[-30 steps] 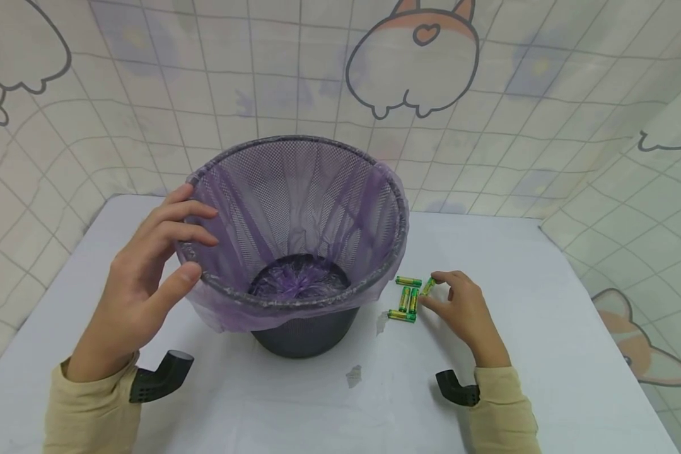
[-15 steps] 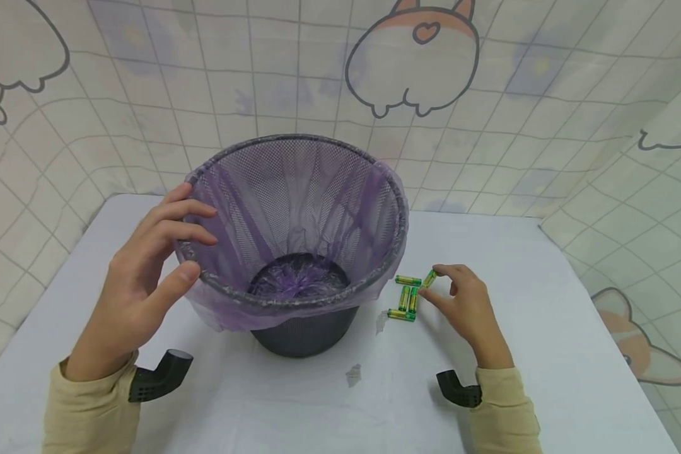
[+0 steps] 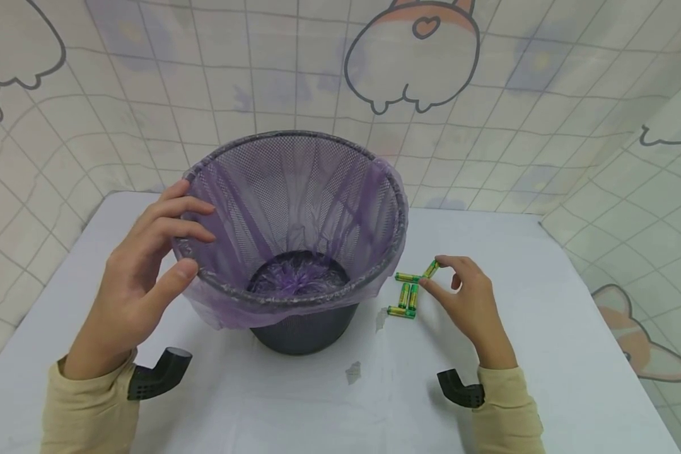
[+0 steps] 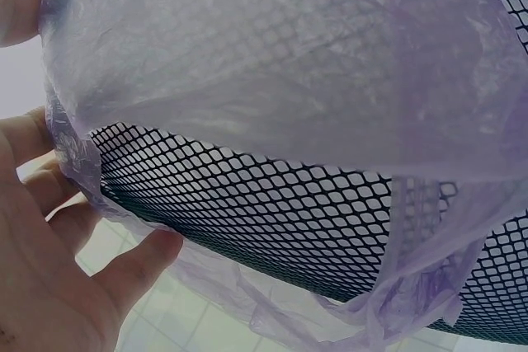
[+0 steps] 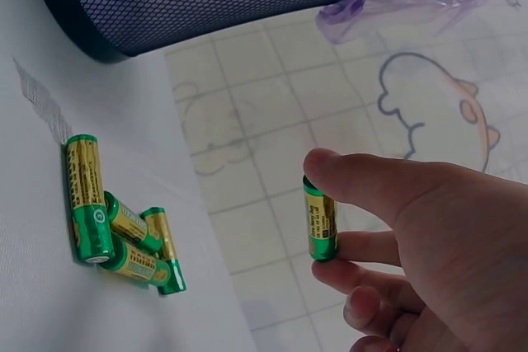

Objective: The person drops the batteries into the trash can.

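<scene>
Your right hand [image 3: 470,302] has its thumb and forefinger [image 5: 363,179] pinched on one small green-and-gold cylindrical battery [image 5: 319,224], with the thumb pressed over its top end and the other fingers curled loosely beneath it. In the head view that battery [image 3: 430,269] sits raised at the fingertips, tilted, just above the white table [image 3: 545,302]. Just beside your fingertips, towards the bin, four more green-and-gold batteries [image 3: 405,295] lie flat on the table in a loose cluster, touching one another.

Your left hand [image 3: 139,277] is spread wide against the near left side of the black mesh wastebasket lined with a thin purple plastic bag [image 3: 295,233]. Your thumb [image 3: 176,277] rests on the rim, and your fingers [image 4: 136,261] touch the bag where it folds over the mesh; they stay fairly straight and do not close round it. The bin stands upright in the middle of the table, between your two hands
</scene>
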Demonstrator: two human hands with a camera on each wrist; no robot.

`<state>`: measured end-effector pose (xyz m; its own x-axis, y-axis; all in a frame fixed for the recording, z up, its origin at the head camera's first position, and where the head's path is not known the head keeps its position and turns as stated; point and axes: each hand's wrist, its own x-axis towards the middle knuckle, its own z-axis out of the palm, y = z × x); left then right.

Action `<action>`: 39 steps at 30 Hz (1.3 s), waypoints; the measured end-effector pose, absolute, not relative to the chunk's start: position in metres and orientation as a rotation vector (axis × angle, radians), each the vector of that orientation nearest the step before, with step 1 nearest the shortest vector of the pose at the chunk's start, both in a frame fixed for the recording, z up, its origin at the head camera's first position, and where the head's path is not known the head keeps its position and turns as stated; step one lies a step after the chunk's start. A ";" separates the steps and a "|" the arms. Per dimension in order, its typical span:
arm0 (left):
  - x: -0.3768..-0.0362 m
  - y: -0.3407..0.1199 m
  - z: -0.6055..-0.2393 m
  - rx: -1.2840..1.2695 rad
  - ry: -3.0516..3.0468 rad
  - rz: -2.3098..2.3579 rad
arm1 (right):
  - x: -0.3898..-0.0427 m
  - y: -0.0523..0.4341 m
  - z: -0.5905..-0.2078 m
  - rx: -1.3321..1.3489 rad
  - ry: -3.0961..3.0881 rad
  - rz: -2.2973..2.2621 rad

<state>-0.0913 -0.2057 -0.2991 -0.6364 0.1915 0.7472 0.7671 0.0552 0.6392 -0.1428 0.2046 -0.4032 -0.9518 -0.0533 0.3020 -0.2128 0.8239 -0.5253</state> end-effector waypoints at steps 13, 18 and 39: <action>-0.091 -0.205 -0.298 -0.941 -1.877 -1.618 | -0.139 0.201 -0.393 0.206 -2.679 0.836; -0.091 -0.206 -0.299 -0.928 -1.893 -1.637 | -0.137 0.200 -0.390 0.213 -2.650 0.851; -0.091 -0.205 -0.298 -0.929 -1.881 -1.633 | -0.129 0.194 -0.376 0.184 -2.547 0.847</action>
<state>-0.0907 -0.2050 -0.2979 -0.6556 0.1807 0.7332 0.7513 0.0585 0.6574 -0.1293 0.1944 -0.3756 -0.8912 0.0144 0.4535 -0.2602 0.8026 -0.5367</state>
